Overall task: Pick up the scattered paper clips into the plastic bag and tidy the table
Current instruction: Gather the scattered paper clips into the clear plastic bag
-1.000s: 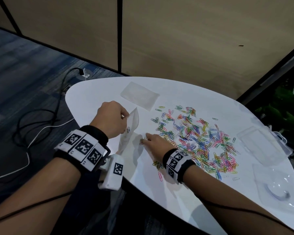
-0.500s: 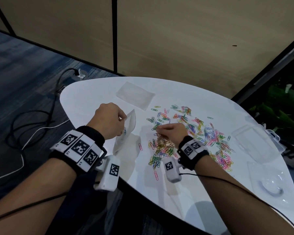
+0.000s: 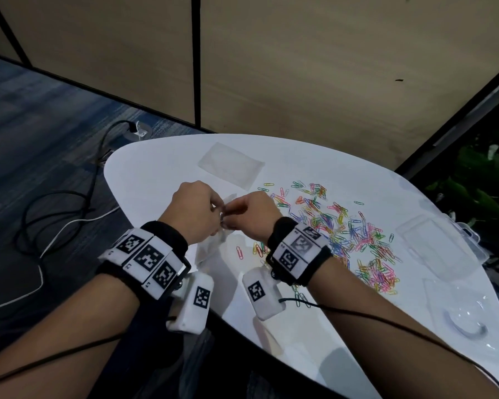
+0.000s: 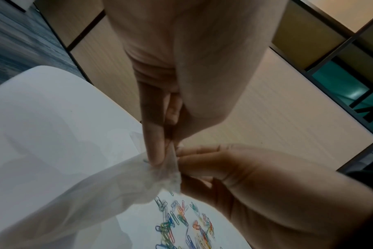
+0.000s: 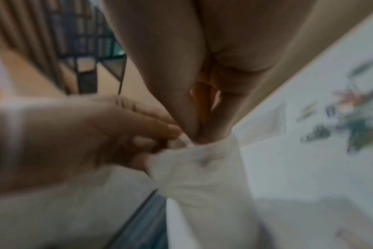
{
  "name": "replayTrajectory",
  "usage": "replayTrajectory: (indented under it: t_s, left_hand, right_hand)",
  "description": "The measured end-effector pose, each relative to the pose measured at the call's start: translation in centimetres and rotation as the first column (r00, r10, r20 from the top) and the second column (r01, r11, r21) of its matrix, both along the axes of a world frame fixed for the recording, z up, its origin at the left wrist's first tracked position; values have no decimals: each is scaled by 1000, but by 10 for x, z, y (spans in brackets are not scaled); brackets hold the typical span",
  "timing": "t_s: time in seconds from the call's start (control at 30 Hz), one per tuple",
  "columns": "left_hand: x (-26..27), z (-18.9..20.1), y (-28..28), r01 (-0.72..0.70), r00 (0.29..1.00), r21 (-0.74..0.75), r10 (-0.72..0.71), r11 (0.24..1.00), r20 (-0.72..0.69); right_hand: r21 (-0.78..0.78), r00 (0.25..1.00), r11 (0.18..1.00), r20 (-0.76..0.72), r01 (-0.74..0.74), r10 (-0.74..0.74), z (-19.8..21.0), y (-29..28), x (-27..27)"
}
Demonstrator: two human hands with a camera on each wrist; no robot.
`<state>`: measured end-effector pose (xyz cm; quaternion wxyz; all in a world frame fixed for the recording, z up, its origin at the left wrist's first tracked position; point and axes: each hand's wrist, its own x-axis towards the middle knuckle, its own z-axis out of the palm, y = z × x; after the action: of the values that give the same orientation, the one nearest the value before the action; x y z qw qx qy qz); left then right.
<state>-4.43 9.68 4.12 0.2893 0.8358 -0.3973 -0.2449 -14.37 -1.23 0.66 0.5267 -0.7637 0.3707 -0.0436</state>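
Note:
My left hand (image 3: 196,208) pinches the mouth of a clear plastic bag (image 3: 211,246) and holds it up over the white table (image 3: 156,168); the bag (image 4: 96,193) hangs down toward me. My right hand (image 3: 251,214) meets it there, fingertips bunched together at the bag's opening (image 5: 202,168). The clips they carry are hidden between the fingers. Many coloured paper clips (image 3: 343,226) lie scattered on the table just right of both hands, also below the hands as paper clips (image 4: 181,219).
A second flat clear bag (image 3: 231,165) lies at the table's far side. A clear plastic box (image 3: 432,243) and clear packaging (image 3: 467,315) sit at the right edge. A stray pink clip (image 3: 239,252) lies near the bag. Cables (image 3: 55,211) run over the floor at left.
My right hand left the clip pile and moved left and up to the bag's mouth. The left hand raised the bag slightly to meet it.

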Motion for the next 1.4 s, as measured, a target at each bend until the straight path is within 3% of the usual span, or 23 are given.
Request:
replayTrajectory:
  t_s: [0.1, 0.17, 0.2, 0.27, 0.3, 0.33, 0.37, 0.4, 0.47, 0.5, 0.53, 0.57, 0.67, 0.73, 0.83, 0.93, 1.0, 1.07, 1.13, 1.2, 1.27, 1.4]
  left_hand:
    - [0, 1, 1, 1, 1000, 9, -1, 1000, -15]
    - [0, 2, 2, -9, 1000, 13, 9, 1000, -26]
    - [1, 2, 2, -15, 1000, 11, 15, 1000, -21]
    - [3, 4, 3, -25, 1000, 11, 25, 1000, -7]
    - [5, 5, 3, -29, 1000, 13, 29, 999, -4]
    - [5, 6, 4, -32, 999, 18, 32, 999, -3]
    - [6, 6, 4, -34, 999, 22, 34, 999, -7]
    - [5, 6, 4, -33, 999, 27, 33, 999, -12]
    - [3, 7, 3, -22, 1000, 35, 22, 999, -19]
    - [1, 7, 3, -14, 1000, 40, 15, 999, -16]
    - [0, 7, 3, -8, 1000, 43, 8, 999, -13]
    - [0, 7, 3, -4, 1000, 45, 4, 999, -11]
    - [1, 5, 2, -6, 1000, 59, 6, 998, -12]
    - [2, 4, 1, -6, 1000, 69, 7, 998, -18]
    - [0, 2, -1, -2, 1000, 75, 3, 997, -13]
    - [-1, 2, -2, 1, 1000, 77, 0, 997, -8]
    - [-1, 3, -2, 3, 1000, 82, -2, 997, -11]
    - [-1, 3, -2, 2, 1000, 86, 0, 996, -13]
    - [-2, 3, -2, 2, 1000, 90, 0, 996, -15]
    - [-3, 3, -2, 9, 1000, 90, -8, 996, -15]
    - [-5, 3, -3, 17, 1000, 86, -16, 996, -12]
    - [-10, 2, -4, 27, 1000, 74, -26, 997, -10]
  right_hand:
    - [-227, 985, 960, -72, -167, 154, 6, 5, -3]
    - [-243, 968, 938, -35, -249, 247, 9, 3, -8]
    - [-173, 971, 960, 48, -222, 233, 10, 0, -12]
    - [-4, 973, 999, 227, -40, 40, 3, -12, -22]
    - [-9, 969, 999, 247, 37, -34, -4, -19, -29]
    - [-116, 979, 992, 199, 59, -35, -11, -23, -35]
    - [-279, 996, 960, 78, -21, 45, -21, -25, -41]
    - [-425, 977, 880, -125, -212, 176, -33, -23, -47]
    - [-506, 750, 563, -534, -653, 390, -62, -12, -56]
    - [-490, 641, 419, -643, -765, 419, -75, -7, -60]
    - [-474, 578, 333, -705, -815, 411, -84, -2, -64]
    - [-476, 561, 300, -736, -827, 379, -90, 0, -68]
    - [-489, 609, 399, -745, -776, 271, -94, -5, -76]
    - [-498, 652, 468, -714, -730, 257, -90, -8, -77]
    - [-536, 701, 486, -661, -691, 267, -86, -12, -72]
    - [-539, 767, 600, -605, -592, 214, -83, -23, -71]
    - [-546, 872, 741, -478, -392, 109, -79, -32, -75]
    - [-449, 945, 889, -321, -91, -66, -76, -42, -81]
    - [-122, 954, 962, -147, 244, -260, -70, -51, -89]
    - [275, 910, 878, 21, 393, -414, -55, -54, -93]
    - [526, 844, 771, 171, 358, -508, -34, -51, -89]
    - [678, 798, 711, 316, 188, -513, 7, -33, -70]
